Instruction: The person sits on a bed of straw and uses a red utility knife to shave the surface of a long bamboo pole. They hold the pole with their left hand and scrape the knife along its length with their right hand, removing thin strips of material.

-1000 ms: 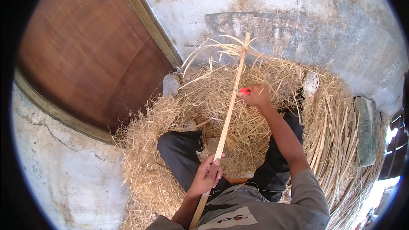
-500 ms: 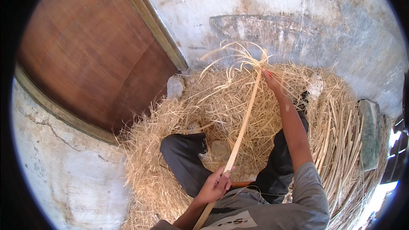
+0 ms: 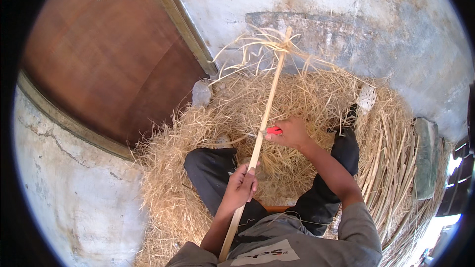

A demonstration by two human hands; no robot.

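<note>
A long pale bamboo strip [image 3: 270, 100] slants up and away from my lap, its near end beside my shirt. Curled thin shavings [image 3: 262, 44] fan out around its far end, still attached there. Closed round the lower part of the strip is my left hand [image 3: 240, 188]. My right hand [image 3: 292, 132] grips a small red-handled knife [image 3: 273, 130], held against the right side of the strip about midway along. Most of the knife's blade is hidden at the strip.
Loose shavings [image 3: 237, 104] cover the ground around my bent legs. Long thin sticks [image 3: 388, 163] lie in a pile at the right, beside a greenish stone block [image 3: 426, 158]. A brown wooden door [image 3: 114, 64] and a stained wall [image 3: 341, 34] stand beyond.
My right hand has come back from the far shavings to the middle of the strip, the red knife now visible. My left hand has shifted slightly up, and the strip's far end has moved left.
</note>
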